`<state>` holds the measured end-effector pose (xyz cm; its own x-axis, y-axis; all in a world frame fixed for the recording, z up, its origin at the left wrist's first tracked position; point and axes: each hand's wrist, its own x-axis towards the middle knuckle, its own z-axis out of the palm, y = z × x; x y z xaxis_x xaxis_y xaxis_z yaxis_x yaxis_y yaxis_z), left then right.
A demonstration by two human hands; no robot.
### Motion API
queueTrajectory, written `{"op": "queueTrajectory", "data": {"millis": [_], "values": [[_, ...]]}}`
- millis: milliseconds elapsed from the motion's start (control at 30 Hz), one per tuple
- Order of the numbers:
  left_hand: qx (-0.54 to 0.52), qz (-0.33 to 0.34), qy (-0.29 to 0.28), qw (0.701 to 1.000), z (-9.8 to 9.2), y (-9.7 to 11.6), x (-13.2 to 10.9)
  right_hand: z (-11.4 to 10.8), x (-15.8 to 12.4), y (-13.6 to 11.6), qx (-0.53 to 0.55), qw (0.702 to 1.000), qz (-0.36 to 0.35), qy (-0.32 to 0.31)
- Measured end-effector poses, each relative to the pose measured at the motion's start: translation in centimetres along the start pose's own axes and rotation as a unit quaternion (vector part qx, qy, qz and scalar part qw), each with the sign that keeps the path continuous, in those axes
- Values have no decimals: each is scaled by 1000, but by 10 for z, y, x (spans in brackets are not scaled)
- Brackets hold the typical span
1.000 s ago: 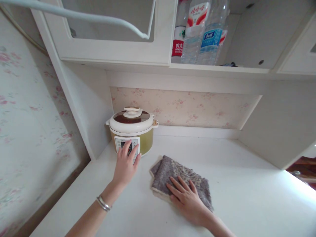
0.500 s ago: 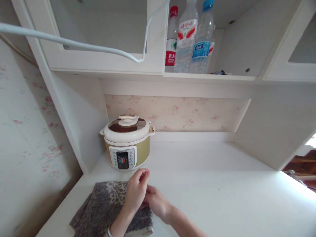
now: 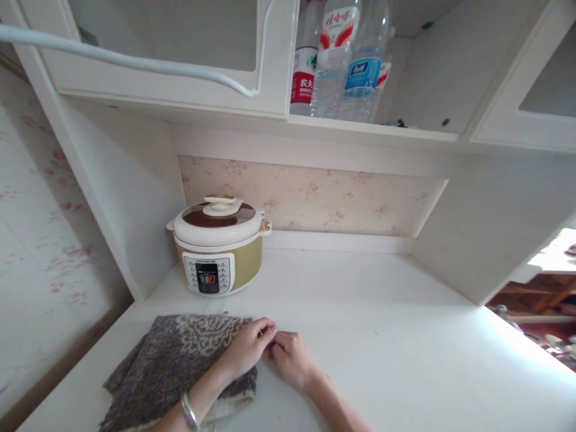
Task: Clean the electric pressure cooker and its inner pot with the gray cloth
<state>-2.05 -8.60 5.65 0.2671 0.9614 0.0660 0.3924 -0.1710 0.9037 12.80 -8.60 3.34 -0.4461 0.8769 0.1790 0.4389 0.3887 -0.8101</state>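
My left hand (image 3: 250, 345), with a silver bangle at the wrist, is above the right edge of a folded grey patterned cloth (image 3: 157, 366). Its fingers are pinched together, and what they hold, if anything, is too small to make out. Touching its fingertips is my right hand (image 3: 291, 360), its fingers curled closed over the white counter (image 3: 382, 372). Whatever may be between those fingers is hidden. Behind the cloth stands a green and white electric cooker (image 3: 245, 261) with its lid on.
Overhead, a white cupboard shelf (image 3: 373, 133) holds several plastic bottles (image 3: 335, 66). A white cable (image 3: 135, 63) hangs across the upper left. White side panels (image 3: 121, 180) bound the counter, and flowered wallpaper (image 3: 310, 198) covers the back.
The camera view has shifted, moving the cooker and cloth left and up in the picture. My left hand has lowered beside my right hand, whose fingers have curled in more.
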Motion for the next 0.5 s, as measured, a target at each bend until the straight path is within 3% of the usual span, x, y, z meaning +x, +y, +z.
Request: {"op": "queueTrajectory", "data": {"millis": [500], "values": [[-1,-3,-2,1000,-2,6,-3,-2,0,-3,5,1000,4,-18]]}}
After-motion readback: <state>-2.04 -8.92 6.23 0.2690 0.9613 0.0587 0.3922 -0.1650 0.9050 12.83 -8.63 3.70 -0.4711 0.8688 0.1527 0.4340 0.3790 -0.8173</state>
